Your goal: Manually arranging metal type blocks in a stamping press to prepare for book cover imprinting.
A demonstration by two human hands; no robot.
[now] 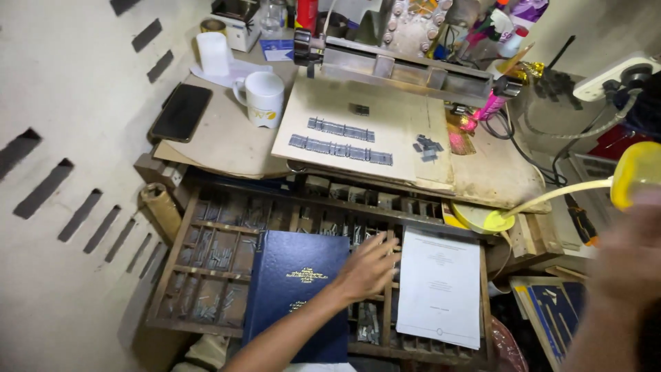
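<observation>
Setting: a cramped workshop corner with a pale slotted wall; a cluttered wooden bench (227,138) stands above a wooden type case (206,275) of small compartments holding metal type.
Landmark: a dark blue hardcover book (296,289) with gold lettering lies on the type case.
Left hand: the left hand (368,265) rests just right of the book's upper corner, fingers spread and loose over the compartments, gripping nothing.
Right hand: the right hand (630,248), blurred at the far right well away from the book; I cannot tell its grip. A yellow funnel-like thing (637,172) shows just above it.
Beside the book: a white printed sheet (441,286) to its right.
Above the book: rows of metal type (341,141) on a pale board (385,117), a white mug (264,98) and a black phone (181,112).
</observation>
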